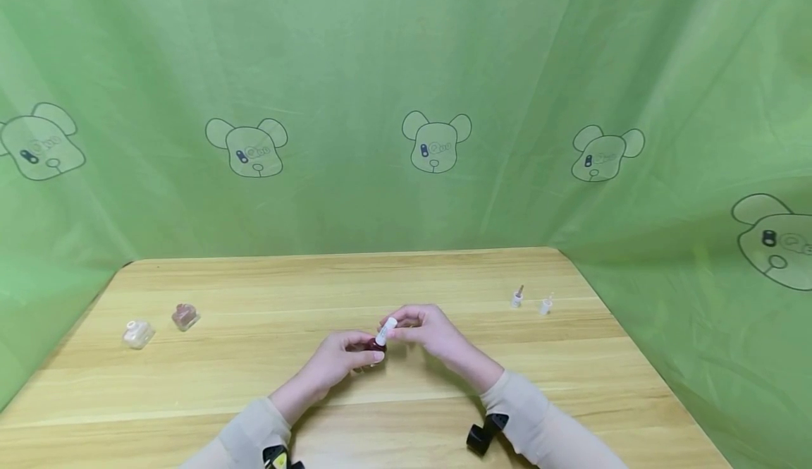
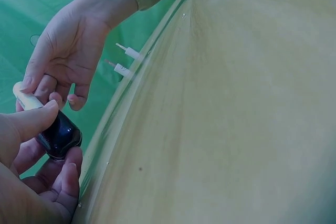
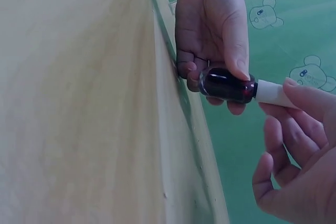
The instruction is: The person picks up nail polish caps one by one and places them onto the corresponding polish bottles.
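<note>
A dark red nail polish bottle [image 3: 226, 85] with a white cap [image 3: 273, 93] is between my two hands, over the middle of the table. My left hand [image 1: 339, 361] holds the glass body between thumb and fingers. With thumb and forefinger my right hand [image 1: 434, 335] pinches the white cap, its other fingers loosely bent. The cap sits at the bottle's neck, and the bottle is tilted in the head view. In the left wrist view the dark glass [image 2: 60, 135] shows below my left thumb.
On the left of the wooden table [image 1: 285, 285] stand a clear polish bottle [image 1: 137, 334] and a mauve one [image 1: 185, 317], both uncapped. Two white caps with brushes pointing up, one mauve [image 1: 517, 297] and one pale [image 1: 546, 305], stand at the right. A green curtain [image 1: 355, 201] surrounds the table.
</note>
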The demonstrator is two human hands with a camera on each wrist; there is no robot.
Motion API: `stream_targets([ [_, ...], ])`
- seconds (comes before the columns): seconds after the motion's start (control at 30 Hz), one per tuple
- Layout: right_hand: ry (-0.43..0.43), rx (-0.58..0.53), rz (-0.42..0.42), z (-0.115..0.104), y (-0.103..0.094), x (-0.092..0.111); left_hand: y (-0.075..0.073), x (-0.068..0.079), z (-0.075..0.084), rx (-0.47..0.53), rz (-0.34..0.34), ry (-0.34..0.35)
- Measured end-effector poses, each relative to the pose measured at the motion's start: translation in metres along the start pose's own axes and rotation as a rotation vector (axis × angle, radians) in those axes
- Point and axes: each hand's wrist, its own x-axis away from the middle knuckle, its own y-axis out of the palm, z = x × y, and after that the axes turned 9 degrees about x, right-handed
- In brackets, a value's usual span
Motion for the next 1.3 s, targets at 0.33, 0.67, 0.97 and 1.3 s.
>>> stream_targets([
  [0.33,0.041,0.038,0.141,0.002,0.008,-0.001,0.001,-0.004,-0.007,-0.011,0.020,0.013],
  [0.67,0.009,0.020,0.047,0.026,0.007,-0.010,-0.003,-0.018,-0.028,-0.002,0.027,0.006],
  [0.97,0.013,-0.118,-0.055,0.029,0.005,-0.012,-0.002,-0.016,-0.026,0.006,0.029,-0.001],
  [1.3,0.072,-0.060,0.123,0.026,0.011,-0.010,-0.002,-0.017,-0.029,-0.015,0.019,0.004],
])
